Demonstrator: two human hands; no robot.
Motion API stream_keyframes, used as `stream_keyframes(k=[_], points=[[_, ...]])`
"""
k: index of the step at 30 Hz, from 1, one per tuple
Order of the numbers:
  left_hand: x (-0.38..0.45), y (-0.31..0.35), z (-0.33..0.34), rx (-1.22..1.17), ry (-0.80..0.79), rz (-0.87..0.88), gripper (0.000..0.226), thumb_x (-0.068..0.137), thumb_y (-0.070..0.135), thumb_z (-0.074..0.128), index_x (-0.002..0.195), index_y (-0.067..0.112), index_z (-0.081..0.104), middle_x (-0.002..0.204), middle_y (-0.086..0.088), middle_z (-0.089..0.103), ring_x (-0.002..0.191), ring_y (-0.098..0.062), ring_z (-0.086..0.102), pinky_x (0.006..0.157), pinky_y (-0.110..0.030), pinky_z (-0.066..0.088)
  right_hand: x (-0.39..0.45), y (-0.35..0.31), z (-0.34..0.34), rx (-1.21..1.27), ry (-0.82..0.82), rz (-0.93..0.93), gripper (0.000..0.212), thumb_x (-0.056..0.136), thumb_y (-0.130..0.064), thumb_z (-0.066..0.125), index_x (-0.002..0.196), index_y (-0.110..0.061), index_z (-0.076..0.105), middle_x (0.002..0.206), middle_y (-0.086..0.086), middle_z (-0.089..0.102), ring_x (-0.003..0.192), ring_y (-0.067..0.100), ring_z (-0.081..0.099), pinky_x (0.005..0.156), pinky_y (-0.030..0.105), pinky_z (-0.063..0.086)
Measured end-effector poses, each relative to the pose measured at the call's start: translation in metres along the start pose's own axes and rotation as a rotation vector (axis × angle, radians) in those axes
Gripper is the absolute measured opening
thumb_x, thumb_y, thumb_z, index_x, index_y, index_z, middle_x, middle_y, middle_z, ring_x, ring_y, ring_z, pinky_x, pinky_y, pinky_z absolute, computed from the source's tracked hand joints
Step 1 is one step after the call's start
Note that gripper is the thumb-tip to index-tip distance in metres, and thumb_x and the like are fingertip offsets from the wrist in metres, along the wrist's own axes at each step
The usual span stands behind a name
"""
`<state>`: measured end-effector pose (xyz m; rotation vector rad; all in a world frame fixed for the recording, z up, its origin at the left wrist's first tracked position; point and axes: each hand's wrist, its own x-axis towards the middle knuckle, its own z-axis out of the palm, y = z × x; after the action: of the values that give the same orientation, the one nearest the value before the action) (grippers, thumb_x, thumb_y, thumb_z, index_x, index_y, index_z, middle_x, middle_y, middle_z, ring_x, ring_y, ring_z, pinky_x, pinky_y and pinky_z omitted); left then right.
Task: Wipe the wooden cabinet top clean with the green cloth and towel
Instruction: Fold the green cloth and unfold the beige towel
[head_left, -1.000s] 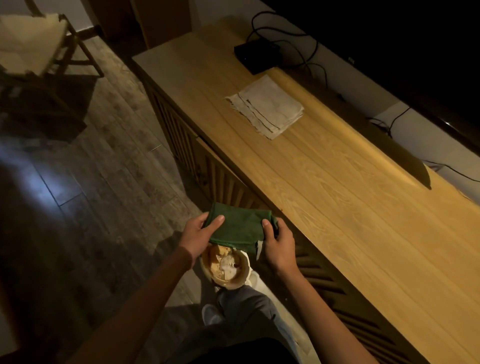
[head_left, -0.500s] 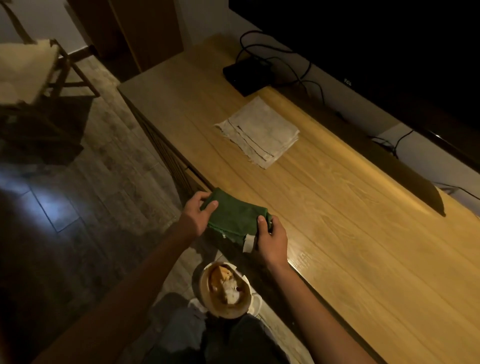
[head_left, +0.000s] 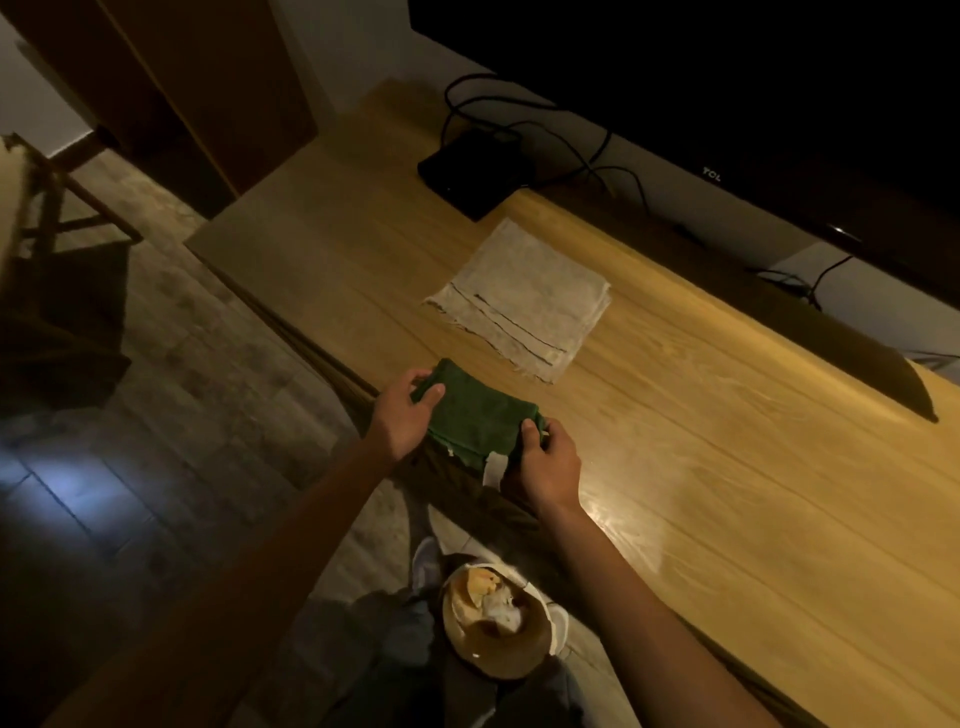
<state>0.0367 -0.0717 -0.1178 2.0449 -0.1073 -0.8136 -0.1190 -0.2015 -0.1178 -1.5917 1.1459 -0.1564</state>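
A folded green cloth (head_left: 480, 415) with a white tag hangs over the front edge of the wooden cabinet top (head_left: 727, 441). My left hand (head_left: 402, 418) pinches its left end, thumb on top. My right hand (head_left: 548, 465) grips its right end near the tag. A folded beige towel (head_left: 524, 306) with dark stripes lies flat on the cabinet top, just beyond the cloth.
A black box (head_left: 467, 174) with cables sits at the back of the cabinet under a dark TV (head_left: 727, 78). A round bowl-like thing (head_left: 493, 623) sits low near my legs. A wooden chair (head_left: 47, 208) stands on the floor at left.
Both hands have carried the green cloth from in front of the cabinet, above the bowl, up and forward onto the cabinet's front edge, closer to the towel.
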Motion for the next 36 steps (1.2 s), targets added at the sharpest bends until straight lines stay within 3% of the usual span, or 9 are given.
stream_keyframes(k=[4, 7, 13, 18, 23, 25, 29, 33, 36], points=[[0.031, 0.005, -0.011, 0.178, -0.009, 0.095, 0.035, 0.099, 0.031, 0.057, 0.128, 0.012, 0.055, 0.128, -0.013, 0.062, 0.118, -0.026, 0.058, 0.097, -0.044, 0.051, 0.017, -0.008, 0.019, -0.03, 0.03, 0.034, 0.017, 0.107, -0.027, 0.052, 0.108, -0.014, 0.063, 0.094, 0.002, 0.068, 0.085, 0.021, 0.066, 0.075, 0.04, 0.058], [0.052, 0.009, -0.017, 0.268, -0.028, 0.129, 0.036, 0.099, 0.031, 0.057, 0.128, 0.01, 0.056, 0.127, -0.015, 0.064, 0.119, -0.031, 0.06, 0.096, -0.049, 0.053, 0.022, -0.012, 0.03, -0.066, 0.06, 0.038, 0.015, 0.106, -0.027, 0.055, 0.108, -0.014, 0.063, 0.093, 0.001, 0.068, 0.078, 0.015, 0.067, 0.059, 0.024, 0.057], [0.07, 0.008, -0.025, 0.537, -0.034, 0.173, 0.031, 0.092, 0.039, 0.062, 0.113, 0.016, 0.06, 0.105, -0.01, 0.069, 0.097, -0.03, 0.066, 0.083, -0.046, 0.057, 0.027, -0.014, 0.034, -0.264, 0.131, 0.038, 0.025, 0.103, -0.034, 0.058, 0.112, -0.012, 0.066, 0.104, 0.009, 0.074, 0.093, 0.028, 0.069, 0.076, 0.037, 0.056], [0.093, 0.015, -0.033, 0.594, -0.003, 0.279, 0.047, 0.082, 0.039, 0.066, 0.122, 0.019, 0.052, 0.122, -0.007, 0.052, 0.115, -0.027, 0.05, 0.097, -0.046, 0.048, 0.047, -0.023, 0.012, -0.522, 0.272, -0.121, 0.034, 0.103, -0.05, 0.05, 0.114, -0.021, 0.063, 0.112, 0.001, 0.063, 0.097, 0.02, 0.063, 0.072, 0.03, 0.05], [0.133, 0.052, -0.022, 0.642, 0.112, 0.548, 0.045, 0.089, 0.042, 0.054, 0.125, 0.016, 0.049, 0.123, -0.009, 0.052, 0.109, -0.018, 0.042, 0.096, -0.038, 0.041, 0.116, -0.058, 0.0, -0.626, 0.198, -0.335, 0.041, 0.105, -0.037, 0.052, 0.139, -0.014, 0.052, 0.147, 0.01, 0.045, 0.136, 0.026, 0.045, 0.103, 0.034, 0.048], [0.151, 0.07, -0.011, 0.596, 0.085, 0.496, 0.05, 0.092, 0.043, 0.049, 0.132, 0.013, 0.046, 0.128, -0.012, 0.053, 0.111, -0.018, 0.043, 0.098, -0.041, 0.043, 0.142, -0.07, -0.001, -0.519, 0.245, -0.163, 0.054, 0.102, -0.034, 0.059, 0.147, -0.01, 0.042, 0.155, 0.017, 0.035, 0.143, 0.033, 0.036, 0.113, 0.042, 0.041], [0.176, 0.101, 0.01, 0.403, -0.071, 0.293, 0.06, 0.094, 0.043, 0.055, 0.143, 0.013, 0.039, 0.138, -0.011, 0.053, 0.12, -0.029, 0.055, 0.098, -0.05, 0.051, 0.174, -0.088, -0.008, -0.238, 0.35, 0.217, 0.069, 0.094, -0.03, 0.072, 0.146, -0.003, 0.034, 0.147, 0.023, 0.037, 0.132, 0.042, 0.046, 0.107, 0.046, 0.042], [0.194, 0.121, 0.021, 0.292, -0.123, 0.137, 0.05, 0.088, 0.047, 0.065, 0.125, 0.013, 0.058, 0.11, 0.001, 0.064, 0.101, -0.023, 0.063, 0.092, -0.043, 0.055, 0.186, -0.089, -0.012, 0.102, 0.309, 0.364, 0.055, 0.086, -0.025, 0.081, 0.125, -0.005, 0.048, 0.116, 0.014, 0.062, 0.093, 0.028, 0.065, 0.074, 0.038, 0.059], [0.2, 0.131, 0.024, 0.217, -0.192, -0.011, 0.028, 0.082, 0.039, 0.072, 0.093, 0.013, 0.068, 0.098, -0.009, 0.07, 0.085, -0.025, 0.066, 0.079, -0.042, 0.059, 0.189, -0.086, -0.017, 0.389, 0.231, 0.433, 0.031, 0.083, -0.016, 0.082, 0.106, -0.001, 0.068, 0.082, 0.01, 0.072, 0.066, 0.023, 0.067, 0.064, 0.036, 0.061]])
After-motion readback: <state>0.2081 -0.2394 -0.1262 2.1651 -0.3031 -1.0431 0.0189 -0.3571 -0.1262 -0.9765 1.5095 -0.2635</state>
